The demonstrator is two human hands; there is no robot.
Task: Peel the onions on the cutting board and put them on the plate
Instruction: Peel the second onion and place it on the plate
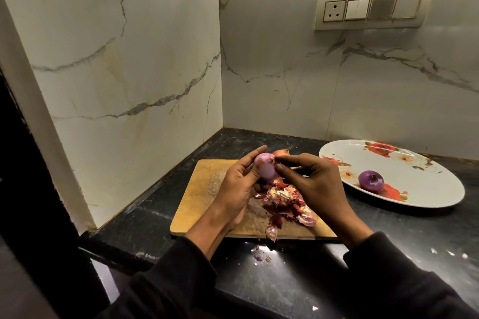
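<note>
An onion (265,169), pale purple and largely stripped, is held above the far part of the cutting board (207,189). It is cupped in the left hand (237,189), whose fingers are curled round its left side and back. The right hand (315,184) is set against the onion's right side, its fingertips (278,168) pinched at a shred of skin near the top; how much skin is caught cannot be told. A heap of peelings (285,204) lies on the board beneath the hands, and a few scraps (260,256) have dropped to the dark surface (285,280) at the near edge. A second, unpeeled onion (281,153) is partly visible behind the hands. One peeled onion (370,181) already lies on the flowered plate (427,189), to the right of the board.

The step in hand is judged to be the finishing of the second onion's peel. The last skin is next to be pulled away, then the onion carried right to the plate.
</note>
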